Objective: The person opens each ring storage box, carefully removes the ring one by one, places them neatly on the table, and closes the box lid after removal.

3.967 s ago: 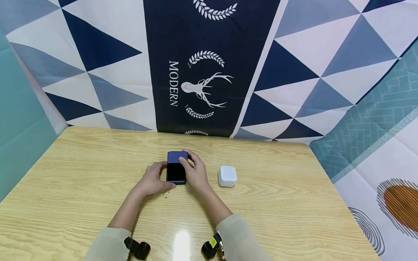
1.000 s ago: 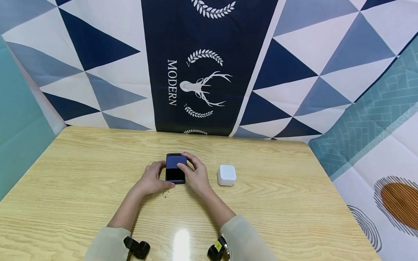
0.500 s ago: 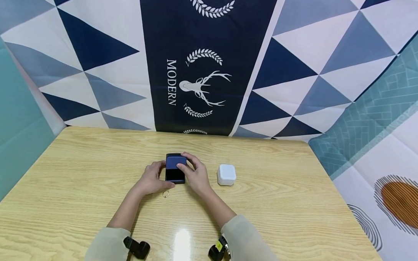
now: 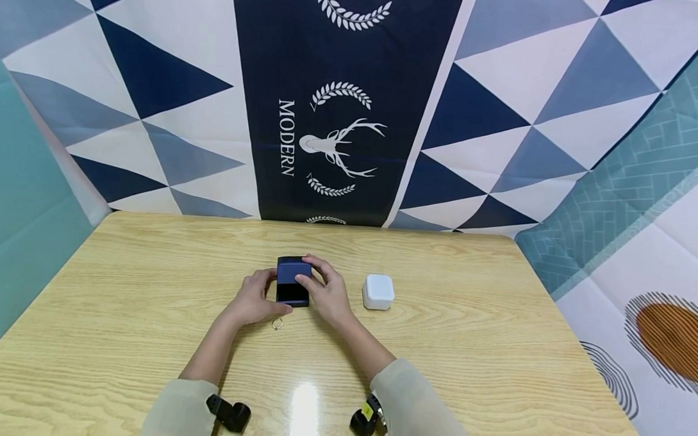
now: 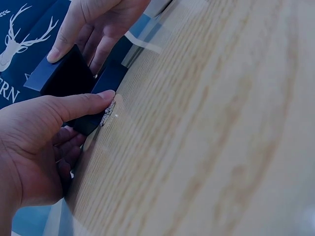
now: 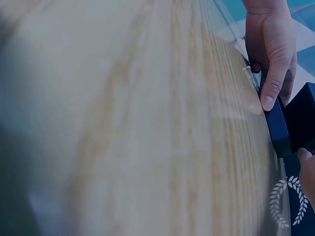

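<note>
A navy hinged ring box stands on the wooden table, its lid tilted up from the base. My left hand grips the base, thumb along the near side and fingers at the left. With my right hand I pinch the lid between thumb and fingers; the right wrist view catches only part of this hand at its right edge. A gold-coloured ring lies on the table just in front of the box, close to my left thumb. Its sparkling stones show in the left wrist view. The box's inside is dark and unclear.
To the right of my right hand sits a white rounded cube-shaped case. The light wooden table reaches back to a patterned cloth hanging behind it. Small black cameras are strapped at both sleeves.
Since 4 seconds ago my right hand has changed the lid's tilt: the blue band looks wider and the black area narrower. Over the last second both hands, the box and the ring stay nearly still.
</note>
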Available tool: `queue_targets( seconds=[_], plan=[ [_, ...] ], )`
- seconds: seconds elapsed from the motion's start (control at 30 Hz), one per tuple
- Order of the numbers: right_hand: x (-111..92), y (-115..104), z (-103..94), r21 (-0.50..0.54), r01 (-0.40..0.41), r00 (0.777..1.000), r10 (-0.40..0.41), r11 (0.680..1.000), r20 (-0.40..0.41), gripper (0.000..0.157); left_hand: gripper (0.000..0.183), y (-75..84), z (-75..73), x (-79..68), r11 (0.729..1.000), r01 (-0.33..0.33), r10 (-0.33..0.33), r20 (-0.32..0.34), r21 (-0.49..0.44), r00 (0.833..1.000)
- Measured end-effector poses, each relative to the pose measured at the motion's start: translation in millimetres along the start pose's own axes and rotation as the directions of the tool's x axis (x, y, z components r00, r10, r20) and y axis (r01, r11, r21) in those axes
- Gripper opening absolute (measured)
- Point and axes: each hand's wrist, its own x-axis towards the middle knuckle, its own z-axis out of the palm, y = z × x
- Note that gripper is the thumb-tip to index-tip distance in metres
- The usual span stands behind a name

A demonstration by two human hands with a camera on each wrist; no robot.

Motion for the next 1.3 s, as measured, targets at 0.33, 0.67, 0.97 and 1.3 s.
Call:
queue_targets(
  seconds=[0.33, 0.67, 0.97, 1.3],
  plan=[
    [0.2, 1.1, 0.4, -0.004, 0.0, 1.0, 0.0, 1.0, -0.003, 0.037, 0.084, 0.8, 0.0, -0.5, 1.0, 0.006, -0.006, 0.001, 0.004, 1.0],
    [0.3, 3.0, 0.6, 0.006, 0.013, 1.0, -0.013, 1.0, -0.005, 0.037, 0.084, 0.3, 0.0, 0.2, 1.0, -0.001, 0.001, -0.002, 0.008, 1.0],
    [0.7, 7.0, -0.1, 0.011, 0.028, 1.0, -0.028, 1.0, -0.006, 0.037, 0.084, 0.0, 0.2, 1.2, 1.0, -0.005, 0.005, -0.003, 0.01, 1.0],
    [-1.5, 5.8, -0.4, 0.01, 0.034, 0.999, -0.034, 0.999, 0.012, 0.036, 0.083, 0.2, -0.1, 1.0, 1.0, -0.003, 0.004, -0.007, 0.02, 1.0]
  ],
)
